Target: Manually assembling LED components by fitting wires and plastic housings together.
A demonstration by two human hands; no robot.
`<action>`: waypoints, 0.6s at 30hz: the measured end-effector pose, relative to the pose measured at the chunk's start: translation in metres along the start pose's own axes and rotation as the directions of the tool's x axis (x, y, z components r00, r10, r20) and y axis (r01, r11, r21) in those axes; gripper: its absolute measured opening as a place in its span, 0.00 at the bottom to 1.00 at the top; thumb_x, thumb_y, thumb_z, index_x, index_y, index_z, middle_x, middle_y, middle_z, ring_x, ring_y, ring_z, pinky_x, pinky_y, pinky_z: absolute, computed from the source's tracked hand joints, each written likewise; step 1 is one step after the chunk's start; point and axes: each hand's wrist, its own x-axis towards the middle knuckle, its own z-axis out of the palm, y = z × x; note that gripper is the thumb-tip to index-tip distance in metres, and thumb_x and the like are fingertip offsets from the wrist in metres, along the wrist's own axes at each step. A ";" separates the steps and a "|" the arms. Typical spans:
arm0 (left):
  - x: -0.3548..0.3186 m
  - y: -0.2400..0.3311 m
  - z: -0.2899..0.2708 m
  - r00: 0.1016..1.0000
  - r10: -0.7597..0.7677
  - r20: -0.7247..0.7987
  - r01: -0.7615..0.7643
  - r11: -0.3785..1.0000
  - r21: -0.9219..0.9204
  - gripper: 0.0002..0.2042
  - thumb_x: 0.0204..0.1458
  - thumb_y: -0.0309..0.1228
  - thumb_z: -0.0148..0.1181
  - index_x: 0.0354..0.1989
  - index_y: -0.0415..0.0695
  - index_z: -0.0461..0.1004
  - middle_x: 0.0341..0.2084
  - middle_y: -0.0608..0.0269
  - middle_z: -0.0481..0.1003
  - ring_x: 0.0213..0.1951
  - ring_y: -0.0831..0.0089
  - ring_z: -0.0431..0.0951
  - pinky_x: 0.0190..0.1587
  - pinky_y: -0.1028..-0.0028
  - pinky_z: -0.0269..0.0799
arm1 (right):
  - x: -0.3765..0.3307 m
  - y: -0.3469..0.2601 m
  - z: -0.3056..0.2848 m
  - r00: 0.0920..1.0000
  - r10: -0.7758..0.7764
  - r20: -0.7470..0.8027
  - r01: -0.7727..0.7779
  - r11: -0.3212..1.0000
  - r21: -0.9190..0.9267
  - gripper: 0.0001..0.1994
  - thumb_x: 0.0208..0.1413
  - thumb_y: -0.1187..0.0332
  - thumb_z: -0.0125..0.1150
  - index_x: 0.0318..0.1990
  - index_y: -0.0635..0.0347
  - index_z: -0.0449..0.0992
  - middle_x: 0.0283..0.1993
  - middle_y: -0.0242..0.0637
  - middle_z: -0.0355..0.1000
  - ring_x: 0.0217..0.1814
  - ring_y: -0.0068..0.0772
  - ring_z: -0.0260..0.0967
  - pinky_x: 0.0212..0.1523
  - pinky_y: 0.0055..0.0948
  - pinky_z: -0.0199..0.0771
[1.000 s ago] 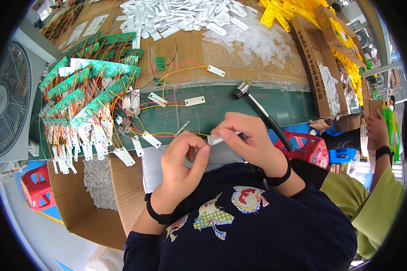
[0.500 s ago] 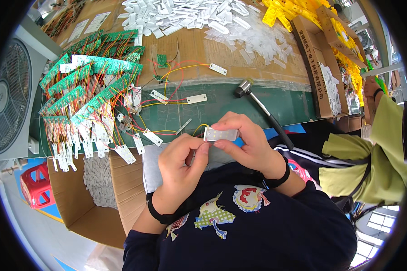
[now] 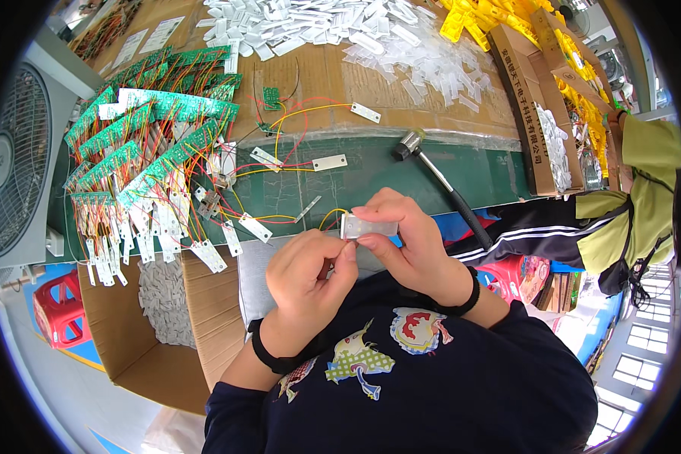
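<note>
Above my lap, my right hand (image 3: pixel 416 246) pinches a small clear plastic cover (image 3: pixel 382 228) between thumb and fingers. A little white board with pale dots, likely LEDs, appears to sit in its left end. From that end a yellow wire (image 3: pixel 331 213) curves toward the bench. Thumb and curled fingers of my left hand (image 3: pixel 303 266) press together at the cover's lower left corner; what lies between them is hidden. Several white strip boards (image 3: pixel 254 228) on red and yellow wires lie beyond my left hand. A hammer (image 3: pixel 445 181) with a black grip lies beyond my right hand, its handle overhanging the bench edge.
Wired green circuit boards (image 3: pixel 178 163) are heaped at left, beside a grey fan (image 3: pixel 15 155). White covers (image 3: pixel 303 26), clear strips (image 3: pixel 424 64) and yellow parts (image 3: pixel 473 19) cover the back. Cardboard boxes stand at right (image 3: pixel 518 113) and lower left (image 3: pixel 159 371). Another person (image 3: pixel 647 189) is at right.
My left hand has shifted slightly at the cover's corner, its fingers curling a little differently. My right hand keeps its hold. The person at right has moved away toward the right edge.
</note>
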 end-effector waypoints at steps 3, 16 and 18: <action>0.000 -0.008 0.000 0.999 -0.019 0.036 0.020 0.999 -0.051 0.05 0.44 0.19 0.62 0.24 0.40 0.71 0.16 0.65 0.67 0.15 0.76 0.61 0.17 0.76 0.54 | 0.002 0.002 -0.002 1.000 0.004 0.008 -0.004 1.000 0.001 0.15 0.53 0.78 0.61 0.48 0.61 0.68 0.38 0.40 0.70 0.36 0.35 0.67 0.35 0.28 0.66; 0.003 -0.012 -0.012 0.987 -0.035 0.160 0.057 0.988 -0.140 0.03 0.46 0.18 0.58 0.26 0.38 0.70 0.17 0.64 0.66 0.18 0.75 0.63 0.20 0.75 0.57 | 0.004 -0.001 -0.005 0.988 -0.006 0.156 -0.015 0.991 0.136 0.15 0.51 0.81 0.62 0.47 0.61 0.70 0.38 0.40 0.71 0.37 0.37 0.68 0.36 0.31 0.68; 0.003 -0.012 -0.014 0.986 0.076 0.148 -0.065 0.995 -0.074 0.04 0.44 0.18 0.59 0.24 0.38 0.69 0.16 0.62 0.65 0.18 0.72 0.64 0.20 0.74 0.57 | 0.003 0.000 -0.001 0.989 -0.028 0.147 0.002 0.985 0.170 0.16 0.52 0.80 0.60 0.48 0.60 0.69 0.37 0.41 0.69 0.35 0.40 0.67 0.35 0.32 0.67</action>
